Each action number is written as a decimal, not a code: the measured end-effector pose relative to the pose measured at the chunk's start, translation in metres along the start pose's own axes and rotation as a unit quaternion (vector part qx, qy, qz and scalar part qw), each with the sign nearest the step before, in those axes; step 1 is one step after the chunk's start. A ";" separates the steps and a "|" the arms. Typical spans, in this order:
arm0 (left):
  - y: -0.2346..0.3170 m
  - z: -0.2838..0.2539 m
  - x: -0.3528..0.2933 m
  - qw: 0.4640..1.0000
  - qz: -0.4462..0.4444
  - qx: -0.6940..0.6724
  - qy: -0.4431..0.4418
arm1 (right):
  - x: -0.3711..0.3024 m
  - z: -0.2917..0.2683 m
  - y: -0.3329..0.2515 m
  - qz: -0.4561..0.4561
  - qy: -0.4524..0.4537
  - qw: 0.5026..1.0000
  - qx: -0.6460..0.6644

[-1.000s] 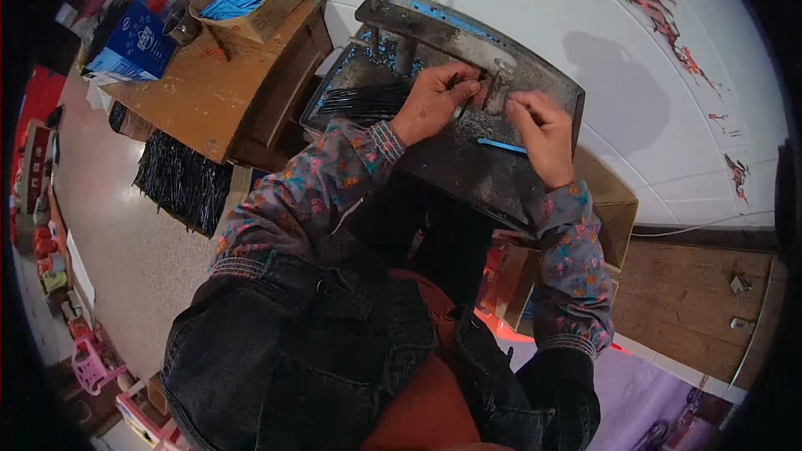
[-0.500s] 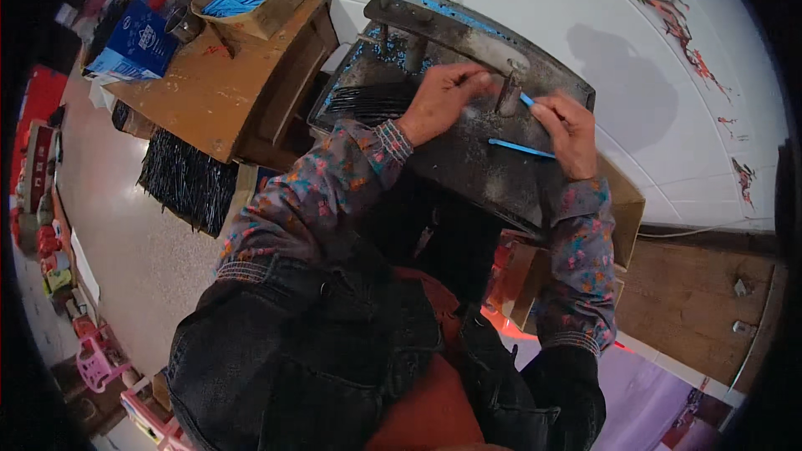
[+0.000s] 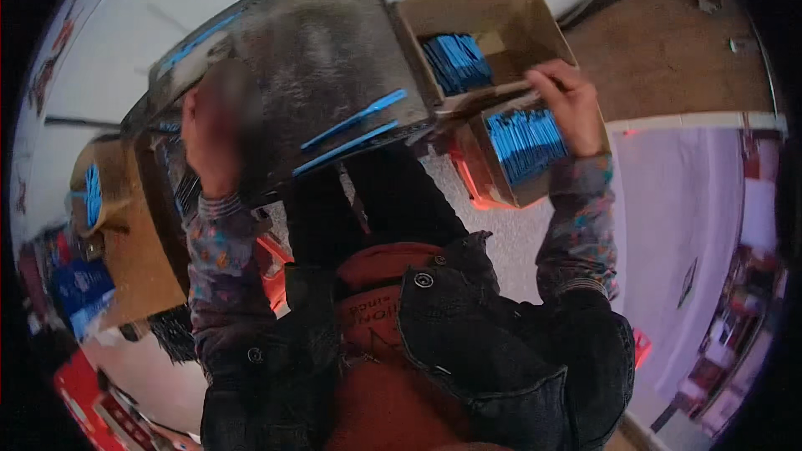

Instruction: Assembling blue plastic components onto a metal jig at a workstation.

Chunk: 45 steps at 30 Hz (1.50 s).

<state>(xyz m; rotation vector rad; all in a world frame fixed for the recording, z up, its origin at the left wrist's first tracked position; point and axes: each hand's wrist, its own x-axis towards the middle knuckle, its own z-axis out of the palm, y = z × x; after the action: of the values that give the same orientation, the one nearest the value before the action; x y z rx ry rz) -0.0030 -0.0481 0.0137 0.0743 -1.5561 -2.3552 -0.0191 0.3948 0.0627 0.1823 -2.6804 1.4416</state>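
Note:
My right hand [image 3: 575,113] hovers by the two cardboard boxes on the right, with thumb and fingers pinched together. Whatever may lie between those fingertips cannot be made out. Below and beside it, the nearer cardboard box [image 3: 494,169] holds a row of blue strips [image 3: 525,142]. My left hand [image 3: 213,142] is over the left part of the dark worktable [image 3: 313,58], and motion smears its fingers. Two long, thin blue strips, one [image 3: 355,119] and another [image 3: 347,149], lie near the table's front edge.
A farther cardboard box [image 3: 522,17] holds a stack of blue strips [image 3: 458,60]. On the left stands a brown table [image 3: 146,259] with a box of blue strips [image 3: 92,192] and a blue carton [image 3: 83,284]. Black strands [image 3: 174,332] hang beside that table.
My view has swung right. The right hand has left the upright metal piece and moved over to the boxes. The left hand has drawn away from that piece too.

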 end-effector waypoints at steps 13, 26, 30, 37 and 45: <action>-0.007 0.014 -0.008 0.998 -0.023 0.045 -0.038 | -0.093 0.077 0.340 0.240 -0.230 0.852 -0.404; -0.010 0.024 -0.003 0.985 0.016 0.171 0.017 | -0.103 0.067 0.368 0.329 -0.113 0.879 -0.327; -0.011 0.033 -0.002 0.977 0.005 0.204 0.055 | -0.105 0.029 0.351 0.326 0.018 0.884 -0.335; -0.005 0.007 -0.001 0.935 0.065 0.345 0.045 | -0.055 -0.065 0.187 0.199 0.061 0.971 -0.114; 0.011 0.033 -0.008 0.985 -0.029 0.164 0.039 | 0.104 0.044 -0.051 -0.236 -0.192 0.947 -0.102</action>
<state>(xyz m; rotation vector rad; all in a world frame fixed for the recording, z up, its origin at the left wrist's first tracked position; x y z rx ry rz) 0.0003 -0.0208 0.0356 0.2843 -1.9090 -2.0871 -0.1160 0.3242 0.0947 1.1053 -2.7603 1.0594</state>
